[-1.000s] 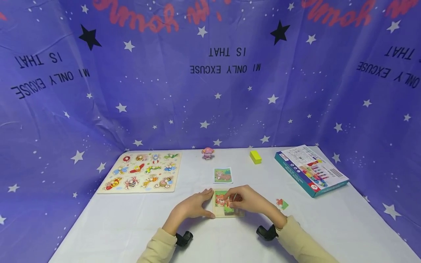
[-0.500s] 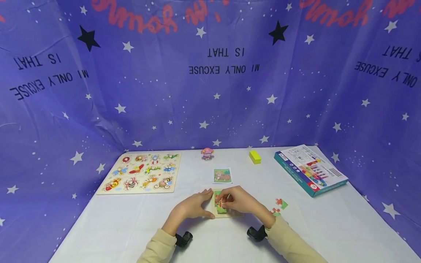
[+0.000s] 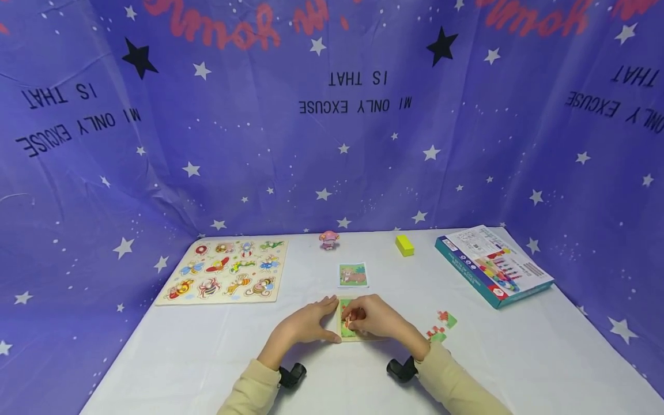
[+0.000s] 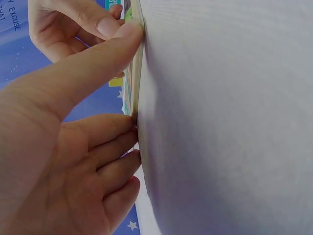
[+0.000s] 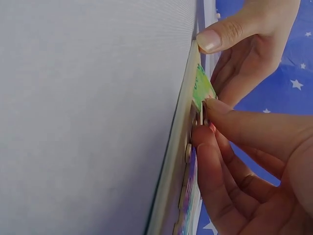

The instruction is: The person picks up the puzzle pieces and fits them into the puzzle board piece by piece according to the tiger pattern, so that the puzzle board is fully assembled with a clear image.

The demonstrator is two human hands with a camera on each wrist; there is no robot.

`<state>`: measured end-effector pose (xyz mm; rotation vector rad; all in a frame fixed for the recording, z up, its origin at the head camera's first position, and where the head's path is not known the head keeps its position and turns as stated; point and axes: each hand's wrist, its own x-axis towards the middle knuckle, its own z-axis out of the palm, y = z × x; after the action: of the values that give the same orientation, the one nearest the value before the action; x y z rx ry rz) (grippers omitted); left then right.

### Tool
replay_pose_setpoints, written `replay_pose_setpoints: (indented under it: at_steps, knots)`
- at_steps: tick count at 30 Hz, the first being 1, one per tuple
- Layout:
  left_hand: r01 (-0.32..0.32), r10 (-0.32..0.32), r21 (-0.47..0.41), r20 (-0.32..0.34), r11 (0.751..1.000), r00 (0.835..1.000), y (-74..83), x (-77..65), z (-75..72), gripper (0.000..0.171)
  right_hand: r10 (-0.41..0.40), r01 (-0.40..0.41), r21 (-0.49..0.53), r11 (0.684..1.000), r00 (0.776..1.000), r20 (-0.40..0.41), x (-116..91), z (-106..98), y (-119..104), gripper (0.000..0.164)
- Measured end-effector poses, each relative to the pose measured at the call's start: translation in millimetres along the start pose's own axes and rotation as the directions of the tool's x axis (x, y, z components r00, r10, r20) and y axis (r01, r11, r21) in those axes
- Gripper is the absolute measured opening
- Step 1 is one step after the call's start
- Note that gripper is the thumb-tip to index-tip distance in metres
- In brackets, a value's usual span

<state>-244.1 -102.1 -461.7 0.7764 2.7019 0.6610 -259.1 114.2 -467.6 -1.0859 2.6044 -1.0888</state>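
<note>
A small wooden puzzle tray (image 3: 369, 339) lies on the white table. My left hand (image 3: 306, 324) steadies its left edge, the thumb at the near corner and the mostly straight fingers toward the far corner. With thumb and fingers, my right hand (image 3: 383, 318) pinches a green and red jigsaw piece (image 5: 202, 89) at the tray's left side. In the right wrist view that piece stands tilted above the tray, its lower edge in or against it. My right hand hides much of the tray. Behind it lies a picture card (image 3: 353, 275) of an animal in greenery.
Loose jigsaw pieces (image 3: 436, 334) lie to the right, by the right forearm. A wooden insect puzzle board (image 3: 223, 272) is at the left. Farther back are a pink figurine (image 3: 328, 240), a yellow block (image 3: 404, 245) and a teal-edged box (image 3: 493, 265).
My right hand has moved left across the tray with the jigsaw piece, then stayed near its left side. More loose pieces show beside the right forearm. The left hand keeps its place.
</note>
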Motion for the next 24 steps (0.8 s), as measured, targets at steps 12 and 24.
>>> replay_pose_setpoints:
  at_steps: [12,24]
  knots:
    - [-0.014,0.014,0.005,-0.005,1.000,1.000,2.7,-0.2,-2.6,0.088,-0.001,0.001,-0.003,1.000,1.000,0.016,2.3,-2.9,1.7,0.014]
    - [-0.007,0.007,-0.006,-0.008,1.000,1.000,1.5,-0.5,-1.7,0.089,0.043,-0.043,0.022,0.999,0.999,-0.004,1.6,1.9,1.0,0.015]
